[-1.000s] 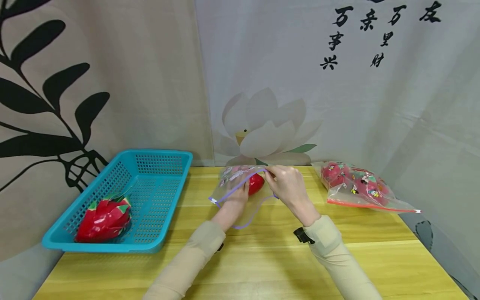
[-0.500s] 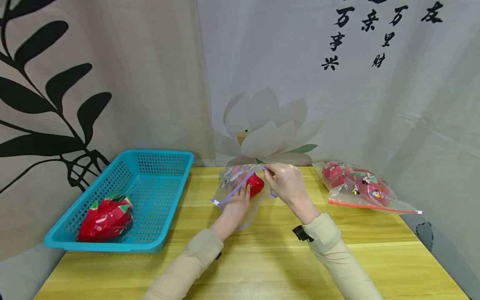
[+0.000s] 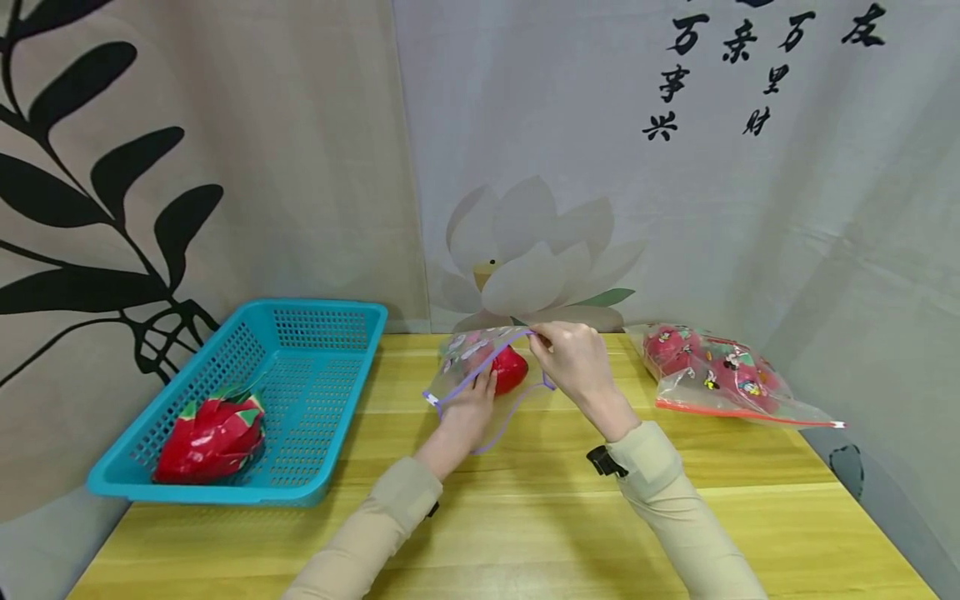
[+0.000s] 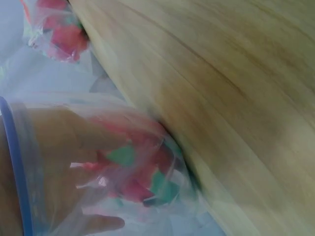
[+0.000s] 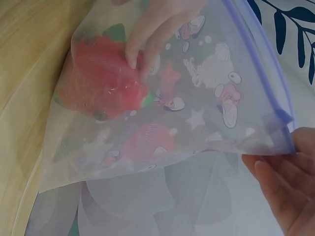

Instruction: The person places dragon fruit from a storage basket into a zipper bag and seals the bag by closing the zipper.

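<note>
A clear zip bag (image 5: 206, 110) with a purple seal and pink cartoon prints is spread open over the table. Inside it lies a shiny red dragon fruit (image 3: 510, 371) with green tips. My left hand (image 3: 467, 410) reaches through the bag's mouth, its outstretched fingertips at the fruit. Seen from the right wrist, those fingers (image 5: 142, 44) show through the film on the fruit's near side. At the far corner of the mouth, my right hand (image 3: 573, 367) pinches the purple seal between thumb and fingers and lifts that edge.
On the left, a blue plastic basket (image 3: 300, 492) holds another dragon fruit (image 3: 210, 440). A red-sealed bag (image 3: 795, 408) with dragon fruits inside lies at the table's back right. Behind the wooden table (image 3: 525, 542) hangs a printed cloth (image 3: 525, 100).
My left hand has drawn slightly back toward me and to the left, its fingertips nearer the bag's mouth. My right hand keeps its pinch on the seal, almost unmoved.
</note>
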### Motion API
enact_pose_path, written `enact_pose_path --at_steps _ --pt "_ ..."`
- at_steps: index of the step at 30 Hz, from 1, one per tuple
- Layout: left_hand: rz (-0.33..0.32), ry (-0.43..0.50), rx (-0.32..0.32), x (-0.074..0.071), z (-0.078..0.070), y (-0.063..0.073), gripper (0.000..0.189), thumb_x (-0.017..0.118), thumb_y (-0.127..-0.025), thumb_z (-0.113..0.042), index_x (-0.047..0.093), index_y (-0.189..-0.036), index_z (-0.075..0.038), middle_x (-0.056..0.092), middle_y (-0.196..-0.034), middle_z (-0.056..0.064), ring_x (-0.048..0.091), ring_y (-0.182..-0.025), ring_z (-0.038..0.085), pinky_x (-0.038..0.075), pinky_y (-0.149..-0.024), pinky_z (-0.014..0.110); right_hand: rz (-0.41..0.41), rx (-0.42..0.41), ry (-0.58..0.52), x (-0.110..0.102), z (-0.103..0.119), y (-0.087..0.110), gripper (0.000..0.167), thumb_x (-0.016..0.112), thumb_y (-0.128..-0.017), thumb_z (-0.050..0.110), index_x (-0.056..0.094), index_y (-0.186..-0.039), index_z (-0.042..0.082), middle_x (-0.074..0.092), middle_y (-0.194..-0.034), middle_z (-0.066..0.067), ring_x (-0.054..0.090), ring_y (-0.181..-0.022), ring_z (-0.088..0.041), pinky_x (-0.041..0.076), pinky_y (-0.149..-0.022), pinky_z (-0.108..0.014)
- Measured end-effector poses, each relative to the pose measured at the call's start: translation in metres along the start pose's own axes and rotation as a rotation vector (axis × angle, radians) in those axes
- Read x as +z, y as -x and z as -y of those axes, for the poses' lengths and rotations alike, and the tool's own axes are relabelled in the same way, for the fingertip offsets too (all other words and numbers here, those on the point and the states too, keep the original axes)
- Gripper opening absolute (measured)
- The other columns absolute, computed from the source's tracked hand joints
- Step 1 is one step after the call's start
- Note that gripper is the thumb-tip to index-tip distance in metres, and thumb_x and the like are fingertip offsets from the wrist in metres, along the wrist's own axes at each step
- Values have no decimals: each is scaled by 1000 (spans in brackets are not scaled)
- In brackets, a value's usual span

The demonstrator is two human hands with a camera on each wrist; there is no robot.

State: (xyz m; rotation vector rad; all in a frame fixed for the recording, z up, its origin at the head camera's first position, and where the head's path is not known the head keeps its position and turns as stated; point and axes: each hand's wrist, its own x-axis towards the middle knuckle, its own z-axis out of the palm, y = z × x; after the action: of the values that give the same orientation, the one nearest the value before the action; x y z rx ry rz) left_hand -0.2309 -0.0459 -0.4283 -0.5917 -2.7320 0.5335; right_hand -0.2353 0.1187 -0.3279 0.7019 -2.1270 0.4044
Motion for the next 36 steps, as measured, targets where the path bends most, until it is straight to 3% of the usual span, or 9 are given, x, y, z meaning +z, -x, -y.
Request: enact_pose_path --at_steps 2,6,11,16,21,25,28,32,36 --pt "-42 -2 -18 1 1 0 59 63 -87 -20 44 -142 -13 43 -149 4 52 -125 13 49 -46 20 0 1 -2 0 0 0 8 68 -81 4 75 -79 7 71 -66 -3 63 -52 -15 51 -47 -29" --pt "-98 -23 -35 1 3 0 54 61 -88 -20 47 -141 -16 47 -145 1 54 -120 11 45 -44 20 5 5 -3 0 0 0 8 68 -81 4 75 -79 7 70 -65 -3 61 -50 -15 50 -47 -28" --pt "-93 -55 -35 1 5 -4 51 58 -91 -18 46 -141 -18 47 -145 0 51 -124 12 46 -47 18 9 3 8 -1 0 -1 7 69 -81 4 75 -80 7 71 -66 -3 64 -53 -16 51 -48 -28" --pt "-107 5 -38 2 6 -5 47 58 -91 -14 51 -137 -16 50 -142 1 52 -124 12 47 -46 19 7 -2 7 0 0 -3 7 69 -81 4 76 -81 8 70 -66 -3 63 -52 -15 51 -48 -28" --pt "-86 120 -26 -1 4 -2 44 57 -92 -12 52 -136 -12 49 -144 8 52 -128 22 59 -67 28 10 -2 9 0 0 -4 8 69 -81 4 76 -82 8 69 -64 -2 61 -50 -15 49 -46 -27" --pt "-95 163 9 -6 2 4 45 58 -90 -12 53 -135 -12 49 -143 11 53 -128 26 57 -84 34 16 0 9 -1 -1 -3 8 68 -81 5 76 -83 8 69 -64 -2 60 -50 -15 48 -46 -27" --pt "-163 132 55 -12 3 13 48 66 -85 -17 56 -132 -14 56 -137 10 56 -124 24 57 -85 34 14 -3 7 -1 -1 -2 9 68 -81 4 76 -83 8 69 -63 -2 59 -49 -14 48 -45 -26" --pt "-339 95 137 -21 11 29 49 75 -77 -20 61 -124 -13 65 -123 8 65 -112 22 58 -83 32 3 -12 13 -1 -3 0 8 68 -80 3 75 -80 7 68 -62 -3 58 -48 -14 47 -45 -26" --pt "-521 146 248 -35 28 45 41 75 -75 -15 66 -114 -9 70 -113 7 69 -101 21 58 -82 30 0 -13 13 -1 -5 2 7 68 -80 3 74 -77 6 66 -61 -2 56 -47 -13 45 -44 -25"
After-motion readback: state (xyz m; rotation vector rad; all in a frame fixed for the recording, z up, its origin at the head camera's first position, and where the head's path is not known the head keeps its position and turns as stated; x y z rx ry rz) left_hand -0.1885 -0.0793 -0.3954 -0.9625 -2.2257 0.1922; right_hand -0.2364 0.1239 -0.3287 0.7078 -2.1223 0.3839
